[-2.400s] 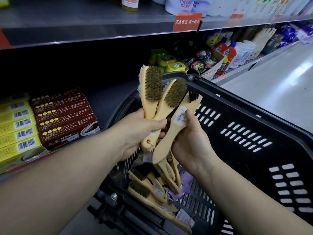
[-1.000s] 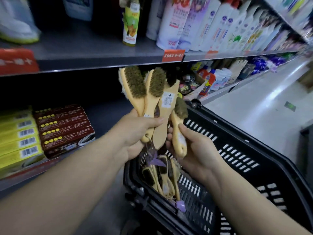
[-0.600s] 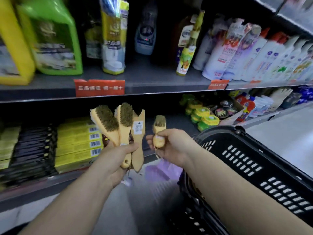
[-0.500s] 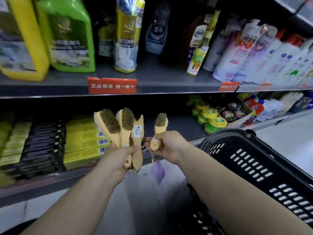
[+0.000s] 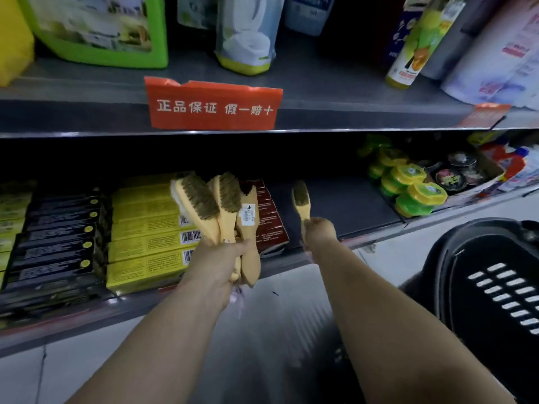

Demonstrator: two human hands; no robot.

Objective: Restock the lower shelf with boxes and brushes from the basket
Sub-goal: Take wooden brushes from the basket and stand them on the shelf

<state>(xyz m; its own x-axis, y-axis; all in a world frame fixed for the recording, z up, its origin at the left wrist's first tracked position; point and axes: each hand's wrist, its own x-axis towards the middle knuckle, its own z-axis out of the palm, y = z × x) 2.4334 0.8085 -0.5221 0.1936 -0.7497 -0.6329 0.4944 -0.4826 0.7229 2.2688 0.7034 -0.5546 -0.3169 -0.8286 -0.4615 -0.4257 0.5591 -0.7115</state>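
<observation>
Brushes (image 5: 226,205) in both hands: left hand (image 5: 221,258) grips three, right hand (image 5: 319,233) grips a single brush (image 5: 302,202) near the lower shelf (image 5: 344,205)

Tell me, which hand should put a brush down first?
Probably the right hand: its single brush points at a bare part of the shelf. The left hand grips three brushes together.

Dim store light; lower shelf (image 5: 344,205) recess shadowed; motion blur throughout; wide-angle bending at edges.
</observation>
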